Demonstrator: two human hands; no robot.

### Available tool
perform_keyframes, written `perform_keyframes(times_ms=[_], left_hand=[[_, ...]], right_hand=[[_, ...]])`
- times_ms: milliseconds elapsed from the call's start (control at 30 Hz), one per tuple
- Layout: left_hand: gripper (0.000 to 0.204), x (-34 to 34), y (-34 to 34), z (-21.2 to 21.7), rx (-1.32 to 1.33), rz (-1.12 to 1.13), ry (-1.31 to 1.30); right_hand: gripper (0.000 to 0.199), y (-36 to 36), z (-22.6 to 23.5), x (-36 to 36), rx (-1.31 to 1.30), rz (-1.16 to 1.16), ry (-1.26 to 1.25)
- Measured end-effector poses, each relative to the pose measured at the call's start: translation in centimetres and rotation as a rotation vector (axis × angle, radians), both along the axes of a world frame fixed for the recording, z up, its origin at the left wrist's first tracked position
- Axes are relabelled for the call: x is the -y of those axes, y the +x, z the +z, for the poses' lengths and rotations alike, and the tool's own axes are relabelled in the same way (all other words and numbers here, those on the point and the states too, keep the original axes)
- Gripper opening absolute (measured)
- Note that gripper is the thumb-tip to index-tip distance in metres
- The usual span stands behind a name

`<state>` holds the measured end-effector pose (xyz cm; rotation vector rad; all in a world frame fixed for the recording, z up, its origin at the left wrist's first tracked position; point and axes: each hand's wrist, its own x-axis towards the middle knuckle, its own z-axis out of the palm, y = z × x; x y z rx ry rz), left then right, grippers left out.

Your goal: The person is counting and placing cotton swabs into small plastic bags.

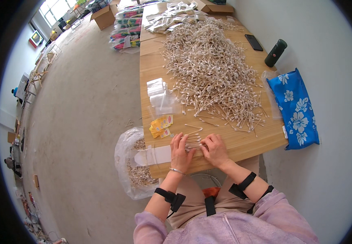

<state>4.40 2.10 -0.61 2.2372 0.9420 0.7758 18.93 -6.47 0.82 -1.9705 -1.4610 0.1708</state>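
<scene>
A small row of cotton swabs (pixel 193 141) lies side by side at the near edge of the table, between my two hands. My left hand (pixel 179 153) is closed about their left ends, its thumb low and its fingers pointing away from me. At their right ends my right hand (pixel 214 149) is bent, fingertips and thumb drawn together against the tips. A clear flat bag (pixel 155 155) lies beside my left hand and juts past the table's edge. Just beyond are yellow printed cards (pixel 159 126) and a stack of clear plastic bags (pixel 161 97).
A big heap of loose cotton swabs (pixel 212 65) covers the wooden table's (pixel 151 53) middle, with filled packets (pixel 176 18) behind. Along the right are a phone (pixel 253 42), a dark bottle (pixel 275 53) and a blue flowered pack (pixel 296 110). A plastic sack (pixel 123 162) of swabs sits below left.
</scene>
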Motion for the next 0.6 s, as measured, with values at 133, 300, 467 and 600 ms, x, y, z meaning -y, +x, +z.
perform_keyframes(times_ms=[133, 300, 467, 600], left_hand=[[0.06, -0.3, 0.7, 0.5, 0.01, -0.017, -0.005], [0.055, -1.0, 0.7, 0.1, 0.002, -0.019, -0.01], [0.054, -0.7, 0.0, -0.3, 0.019, -0.029, -0.109], [0.049, -0.5, 0.9, 0.6, 0.277, 0.125, -0.187]], right_hand=[[0.024, 0.7, -0.4, -1.0, -0.015, -0.06, 0.073], [0.025, 0.5, 0.5, -3.3, 0.175, 0.021, 0.006], [0.025, 0.7, -0.5, -2.8, 0.163, 0.092, -0.03], [0.023, 1.5, -0.5, -3.9, 0.121, -0.064, 0.074]])
